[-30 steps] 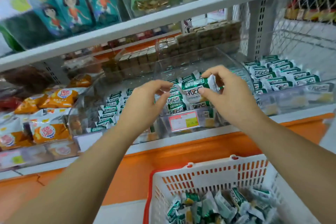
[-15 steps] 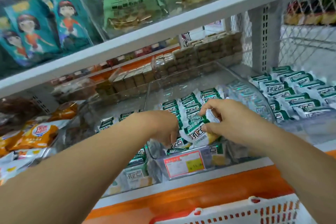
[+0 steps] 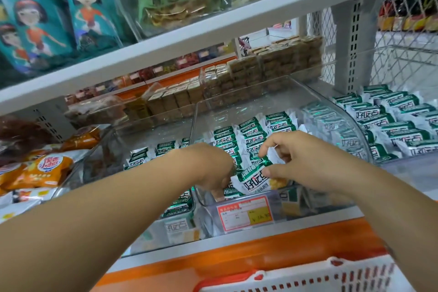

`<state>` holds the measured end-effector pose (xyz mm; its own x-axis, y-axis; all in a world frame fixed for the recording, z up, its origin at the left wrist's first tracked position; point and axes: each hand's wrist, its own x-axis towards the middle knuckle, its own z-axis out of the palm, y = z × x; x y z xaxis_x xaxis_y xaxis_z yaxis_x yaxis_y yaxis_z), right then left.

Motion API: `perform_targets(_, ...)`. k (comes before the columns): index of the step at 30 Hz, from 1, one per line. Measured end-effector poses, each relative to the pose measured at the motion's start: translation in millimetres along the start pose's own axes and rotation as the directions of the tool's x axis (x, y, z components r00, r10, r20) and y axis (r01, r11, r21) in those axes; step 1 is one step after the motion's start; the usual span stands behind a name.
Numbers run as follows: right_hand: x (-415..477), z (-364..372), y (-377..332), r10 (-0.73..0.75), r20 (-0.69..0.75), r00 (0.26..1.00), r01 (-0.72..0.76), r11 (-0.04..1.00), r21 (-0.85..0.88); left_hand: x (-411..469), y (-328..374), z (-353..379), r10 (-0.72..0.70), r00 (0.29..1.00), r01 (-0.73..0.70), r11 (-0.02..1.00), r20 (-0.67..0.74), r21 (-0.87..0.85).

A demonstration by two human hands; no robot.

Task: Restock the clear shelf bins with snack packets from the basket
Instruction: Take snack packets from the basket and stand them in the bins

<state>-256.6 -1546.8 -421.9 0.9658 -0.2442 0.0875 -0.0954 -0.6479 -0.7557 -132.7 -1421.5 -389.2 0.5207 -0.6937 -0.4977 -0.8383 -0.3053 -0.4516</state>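
Both my hands reach into the middle clear shelf bin [image 3: 336, 114], which holds rows of green-and-white snack packets [image 3: 251, 133]. My right hand [image 3: 305, 161] pinches one green-and-white packet [image 3: 253, 179] at the bin's front. My left hand [image 3: 213, 166] is curled down beside that packet, its fingertips touching the packet's left end behind the bin's front wall. Only the white basket's rim [image 3: 308, 277] shows at the bottom right.
A red-and-yellow price tag [image 3: 245, 212] hangs on the bin's front. More green packets fill the bin on the right [image 3: 398, 121] and the left one [image 3: 151, 152]. Orange packets [image 3: 47, 168] lie far left. A white shelf board [image 3: 213, 31] runs overhead.
Both hands have dropped from above the bin's front down into it, carrying the packet lower. The view has tilted up, so the basket's contents have left the frame.
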Motion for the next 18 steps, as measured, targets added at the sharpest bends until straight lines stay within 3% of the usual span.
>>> perform_targets(3,1,8,-4,-0.007,0.039,0.999,0.006,1.000,0.024,-3,-9,-2,-0.008,1.000,0.008,1.000,-0.015,0.024)
perform_targets(11,2,28,-17,-0.047,0.182,0.982,0.071,0.990,-0.126,-3,-13,-1,0.007,1.000,-0.007,1.000,-0.007,0.023)
perform_targets(16,0,24,-22,0.036,0.258,0.966,-0.001,0.991,-0.132,-10,-15,-2,0.015,0.989,-0.055,0.958,-0.144,-0.280)
perform_targets(18,1,15,-21,0.088,0.174,0.981,-0.057,0.982,-0.178,-14,-12,0,0.052,0.987,-0.113,0.900,-0.154,-0.421)
